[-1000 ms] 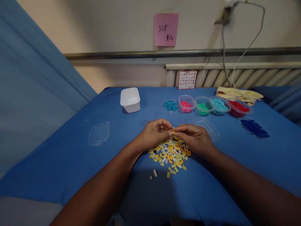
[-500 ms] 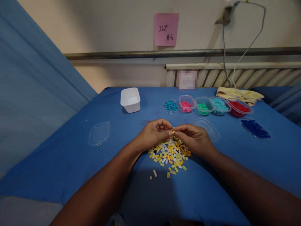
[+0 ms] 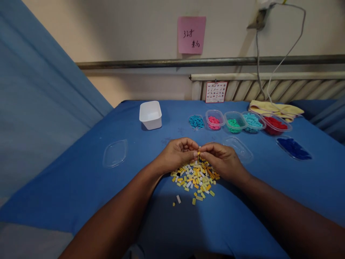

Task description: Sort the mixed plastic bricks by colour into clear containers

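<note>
My left hand (image 3: 176, 154) and my right hand (image 3: 222, 160) meet fingertip to fingertip above a pile of small yellow, orange and white bricks (image 3: 195, 178) on the blue-covered table (image 3: 81, 180). Both hands are closed in a pinch on a small yellow brick piece (image 3: 199, 152) held between them. A few loose bricks (image 3: 178, 198) lie just in front of the pile.
A white tub (image 3: 150, 114) stands at the back left. Clear tubs of blue (image 3: 196, 121), pink (image 3: 214, 121), green (image 3: 234, 124), teal (image 3: 252, 121) and red (image 3: 275, 124) bricks line the back. Empty clear lids lie at left (image 3: 115, 153) and by my right hand (image 3: 239, 148); dark blue bricks (image 3: 293, 148) fill another.
</note>
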`<state>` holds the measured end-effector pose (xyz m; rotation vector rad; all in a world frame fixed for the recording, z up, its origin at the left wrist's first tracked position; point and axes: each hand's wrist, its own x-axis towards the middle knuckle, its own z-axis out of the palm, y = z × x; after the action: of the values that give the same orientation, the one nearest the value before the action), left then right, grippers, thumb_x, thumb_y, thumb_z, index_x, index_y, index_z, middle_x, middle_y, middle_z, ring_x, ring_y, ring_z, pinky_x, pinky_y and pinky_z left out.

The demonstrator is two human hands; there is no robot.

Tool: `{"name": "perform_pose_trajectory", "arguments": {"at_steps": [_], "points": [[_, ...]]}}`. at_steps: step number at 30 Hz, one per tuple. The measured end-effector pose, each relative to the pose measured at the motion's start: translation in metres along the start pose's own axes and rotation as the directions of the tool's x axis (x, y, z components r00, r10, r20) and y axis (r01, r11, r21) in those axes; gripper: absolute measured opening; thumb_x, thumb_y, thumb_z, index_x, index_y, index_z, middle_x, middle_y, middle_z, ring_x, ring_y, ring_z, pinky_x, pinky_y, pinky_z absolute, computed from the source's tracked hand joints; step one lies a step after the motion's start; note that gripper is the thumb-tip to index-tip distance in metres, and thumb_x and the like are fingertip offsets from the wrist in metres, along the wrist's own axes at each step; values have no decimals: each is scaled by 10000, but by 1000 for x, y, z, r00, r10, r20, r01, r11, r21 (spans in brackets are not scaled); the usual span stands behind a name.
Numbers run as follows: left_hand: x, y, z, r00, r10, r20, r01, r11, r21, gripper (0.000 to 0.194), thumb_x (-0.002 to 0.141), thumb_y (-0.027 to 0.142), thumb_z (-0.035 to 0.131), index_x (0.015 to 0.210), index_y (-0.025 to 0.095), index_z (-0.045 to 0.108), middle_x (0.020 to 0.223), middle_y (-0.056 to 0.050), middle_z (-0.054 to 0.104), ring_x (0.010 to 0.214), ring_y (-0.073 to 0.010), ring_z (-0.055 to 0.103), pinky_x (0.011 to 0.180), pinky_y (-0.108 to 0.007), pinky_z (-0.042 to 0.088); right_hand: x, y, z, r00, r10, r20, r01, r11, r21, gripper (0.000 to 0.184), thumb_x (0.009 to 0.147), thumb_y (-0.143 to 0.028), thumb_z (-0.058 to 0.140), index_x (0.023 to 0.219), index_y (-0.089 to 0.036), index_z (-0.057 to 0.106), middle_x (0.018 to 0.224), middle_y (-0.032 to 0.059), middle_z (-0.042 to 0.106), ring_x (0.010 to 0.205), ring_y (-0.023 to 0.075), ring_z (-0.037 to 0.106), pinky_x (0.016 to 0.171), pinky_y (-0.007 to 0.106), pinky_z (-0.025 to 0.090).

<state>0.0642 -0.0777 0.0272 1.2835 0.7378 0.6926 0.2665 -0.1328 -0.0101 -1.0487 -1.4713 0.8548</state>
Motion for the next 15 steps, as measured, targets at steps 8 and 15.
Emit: {"name": "perform_pose_trajectory", "arguments": {"at_steps": [8,15], "points": [[-1,3,-3,997,-16,73,13,999,44,412,788,360,936,1037,137,694,783,-5,699,682,-97,646,692,-244,527,0,1,-4,998,50,46,-54,995,81,149,897,-353,824,1018,-276,866,974,32,840,871,204,776,820,361,631],[-2,3,-4,993,-26,119,24,1000,15,426,790,336,935,1063,142,672,804,-4,702,678,-99,653,689,-248,530,2,-6,-13,992,-26,123,28,999,-16,202,942,-328,749,1103,-307,868,1049,43,828,937,213,766,865,386,616]]}}
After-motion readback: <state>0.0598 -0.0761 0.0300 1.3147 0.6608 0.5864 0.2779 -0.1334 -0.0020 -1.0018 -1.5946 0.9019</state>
